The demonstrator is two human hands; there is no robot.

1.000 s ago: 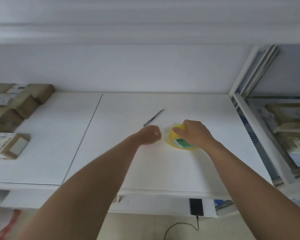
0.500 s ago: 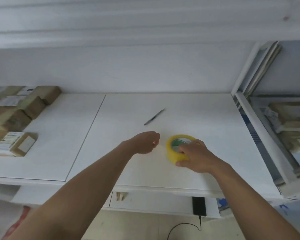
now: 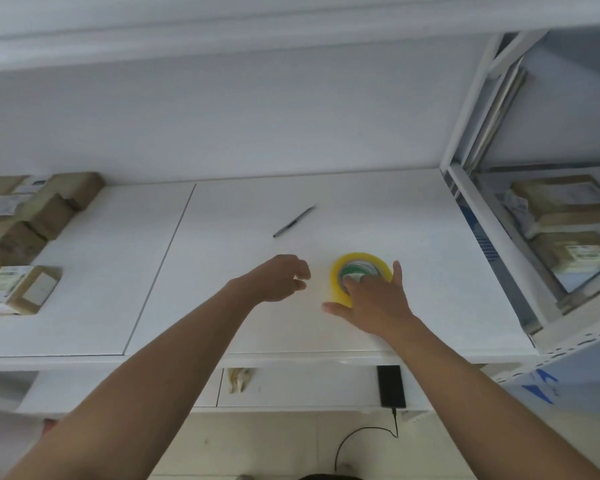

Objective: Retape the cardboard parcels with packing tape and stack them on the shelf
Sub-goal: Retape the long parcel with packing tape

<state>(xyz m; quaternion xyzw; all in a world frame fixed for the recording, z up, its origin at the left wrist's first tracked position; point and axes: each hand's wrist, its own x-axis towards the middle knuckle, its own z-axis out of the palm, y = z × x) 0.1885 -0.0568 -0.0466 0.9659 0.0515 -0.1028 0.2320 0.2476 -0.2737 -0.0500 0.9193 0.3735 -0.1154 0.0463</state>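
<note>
On the white table: roll of packing tape [image 3: 361, 273] lying flat, right of middle, near the front edge.
Right hand [image 3: 374, 304]: spread flat on the roll, fingers straight, likely pinning it down.
Left hand [image 3: 279, 280]: just left of the roll, fingers loosely curled, holding nothing.
Parcels [image 3: 21, 289]: far left, well apart.
Shelf [image 3: 492, 216]: right side, some parcels already inside.
Pen [image 3: 294, 221]: farther back.
Room: bare table between roll and parcels.

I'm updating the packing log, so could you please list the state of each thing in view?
Tape roll: flat on the table.
Right hand: spread over the roll.
Left hand: loosely curled, empty.
Pen: lying loose.
Left parcels: on the table.
Right parcels: shelved.
</note>
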